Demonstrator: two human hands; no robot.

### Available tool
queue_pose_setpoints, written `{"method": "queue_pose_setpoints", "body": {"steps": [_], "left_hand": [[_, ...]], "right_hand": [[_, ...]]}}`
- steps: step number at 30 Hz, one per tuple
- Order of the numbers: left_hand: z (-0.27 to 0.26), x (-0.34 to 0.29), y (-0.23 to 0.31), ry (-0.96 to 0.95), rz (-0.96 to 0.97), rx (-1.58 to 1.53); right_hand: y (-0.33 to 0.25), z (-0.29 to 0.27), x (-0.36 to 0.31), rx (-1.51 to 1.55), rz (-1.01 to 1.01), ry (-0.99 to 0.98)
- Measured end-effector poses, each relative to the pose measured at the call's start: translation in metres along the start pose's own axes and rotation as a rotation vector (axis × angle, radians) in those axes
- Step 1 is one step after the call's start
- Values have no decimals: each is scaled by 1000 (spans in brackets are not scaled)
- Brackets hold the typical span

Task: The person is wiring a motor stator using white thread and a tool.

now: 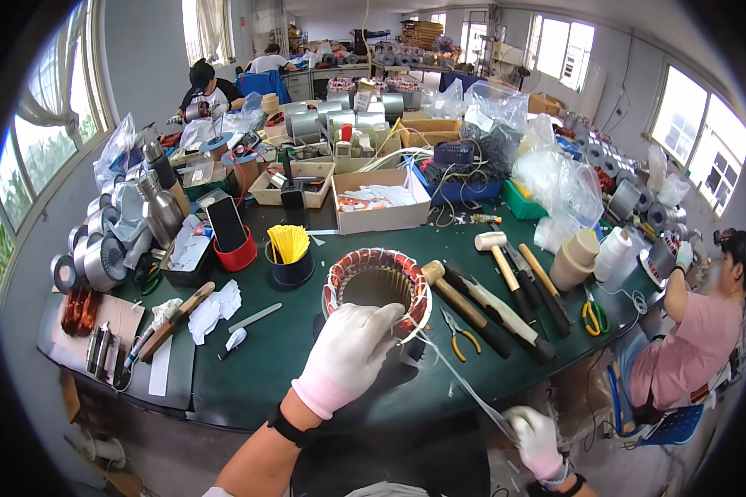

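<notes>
The left hand [350,352], gloved white, lay clamped over the near rim of the motor stator [378,286] standing mid-worktop [249,364]. The right hand [536,437] pinched a thin white strip [464,385] running from it. Mallets [472,311] and yellow-handled pliers [462,335] crowded just right; a cup of yellow ties [289,253] stood behind-left. The glove hid the fingertips.

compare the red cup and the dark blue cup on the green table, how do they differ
The red cup holds a dark flat phone-like slab standing on end; the dark blue cup holds a bundle of thin yellow strips. The red cup sits further left, beside a black tray; the dark blue cup sits nearer the wound stator ring. Both are small, upright, open-topped holders on the green table.
</notes>
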State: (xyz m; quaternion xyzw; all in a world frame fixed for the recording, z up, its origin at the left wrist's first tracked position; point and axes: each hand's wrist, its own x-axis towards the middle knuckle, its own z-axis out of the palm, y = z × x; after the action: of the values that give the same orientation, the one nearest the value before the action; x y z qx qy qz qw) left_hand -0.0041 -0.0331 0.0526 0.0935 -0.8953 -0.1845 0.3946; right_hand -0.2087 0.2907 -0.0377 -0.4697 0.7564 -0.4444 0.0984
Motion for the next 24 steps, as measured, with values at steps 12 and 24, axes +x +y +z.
{"method": "queue_pose_setpoints", "body": {"steps": [12,24], "left_hand": [[10,7,-1,-67,22,78],[-12,-9,6,-100,-56,19]], "right_hand": [[4,5,-5,-231,-50,2],[-109,48,113,491,-604,-161]]}}
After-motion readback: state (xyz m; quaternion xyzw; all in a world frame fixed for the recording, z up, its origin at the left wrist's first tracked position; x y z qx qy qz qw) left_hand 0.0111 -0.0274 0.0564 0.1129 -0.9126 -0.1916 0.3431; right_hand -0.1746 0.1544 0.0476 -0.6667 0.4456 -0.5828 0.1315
